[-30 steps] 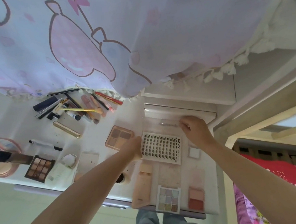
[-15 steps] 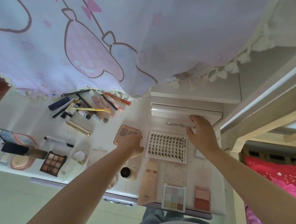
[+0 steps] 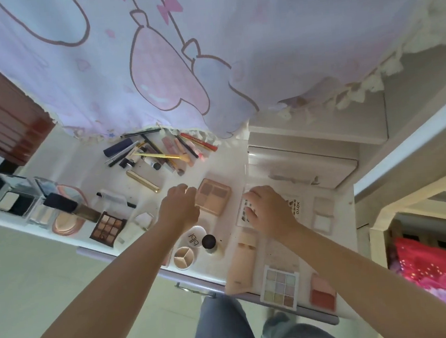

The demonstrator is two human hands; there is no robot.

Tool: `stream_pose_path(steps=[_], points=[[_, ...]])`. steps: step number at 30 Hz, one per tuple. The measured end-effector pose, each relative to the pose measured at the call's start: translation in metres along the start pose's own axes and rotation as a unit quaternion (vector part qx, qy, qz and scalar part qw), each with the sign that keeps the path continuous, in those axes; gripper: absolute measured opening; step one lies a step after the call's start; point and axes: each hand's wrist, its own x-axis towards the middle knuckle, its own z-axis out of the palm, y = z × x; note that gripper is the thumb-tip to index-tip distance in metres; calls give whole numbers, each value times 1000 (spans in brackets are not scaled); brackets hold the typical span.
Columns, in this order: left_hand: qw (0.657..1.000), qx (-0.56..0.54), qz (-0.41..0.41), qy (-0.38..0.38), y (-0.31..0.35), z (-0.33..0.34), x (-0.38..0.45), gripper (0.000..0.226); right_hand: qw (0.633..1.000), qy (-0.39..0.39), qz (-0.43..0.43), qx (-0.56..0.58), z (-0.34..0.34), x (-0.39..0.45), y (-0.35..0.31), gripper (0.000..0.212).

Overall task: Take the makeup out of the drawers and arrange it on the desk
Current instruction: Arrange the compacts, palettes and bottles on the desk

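Observation:
Makeup lies spread over the white desk (image 3: 61,168). My right hand (image 3: 269,210) rests flat on the white false-lash card (image 3: 296,206), covering most of it and holding it down. My left hand (image 3: 178,208) hovers with loosely curled fingers, holding nothing, just left of a beige four-pan palette (image 3: 213,197). A pile of pencils and tubes (image 3: 160,153) sits at the back. A brown nine-pan palette (image 3: 107,229) is on the left. A pastel nine-pan palette (image 3: 280,286) and a red-pink blush (image 3: 323,292) lie at the front edge.
A printed pink cloth (image 3: 204,48) hangs low over the back of the desk. A clear storage box (image 3: 297,161) stands behind the lash card. Open compacts (image 3: 15,201) crowd the left end. A round three-part pan (image 3: 184,257) and a black-capped jar (image 3: 209,241) lie under my left forearm.
My left hand let go of the lash card's left edge and moved left beside the beige palette. My right hand slid from the card's top corner onto its middle. The view shifted right.

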Motion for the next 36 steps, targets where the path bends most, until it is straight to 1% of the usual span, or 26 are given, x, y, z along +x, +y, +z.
stream_pose_path(steps=[4,6,8,10,13,15,17,19,21,22,25,27,28,31,34,36], points=[[999,27,33,-2,-25,5,5,46,989,-146,18,-19,34,37,-7,45],[998,29,57,-11,-39,6,12,47,980,-193,42,-28,48,58,-14,59],[996,25,85,-25,-53,4,19,50,968,-235,64,-66,60,74,-21,69],[992,21,115,-42,-66,3,25,53,958,-256,85,-99,71,84,-26,76],[989,-11,135,-65,-83,-3,36,55,961,-238,117,-78,77,91,-30,76],[983,-57,147,-94,-90,-10,42,58,963,-225,147,-21,70,92,-35,73],[970,-132,157,-130,-94,-20,47,64,964,-199,165,62,54,92,-41,66],[941,-247,157,-168,-96,-34,49,72,959,-177,173,135,31,89,-52,58],[900,-347,172,-201,-96,-50,49,76,954,-156,166,192,6,87,-68,52],[879,-380,191,-215,-95,-58,48,73,954,-145,158,210,-6,88,-77,48],[821,-457,252,-232,-94,-85,46,50,957,-106,137,233,-36,90,-104,38],[786,-507,262,-238,-96,-101,45,48,955,-76,132,254,-50,91,-116,37],[775,-525,263,-234,-96,-107,45,51,953,-57,136,266,-55,90,-121,38],[757,-554,262,-228,-100,-113,48,69,949,-24,148,276,-63,89,-129,43],[736,-572,272,-239,-100,-111,46,70,939,0,151,310,-69,85,-131,37],[724,-576,282,-254,-99,-109,45,71,924,-6,159,346,-73,80,-130,34]])
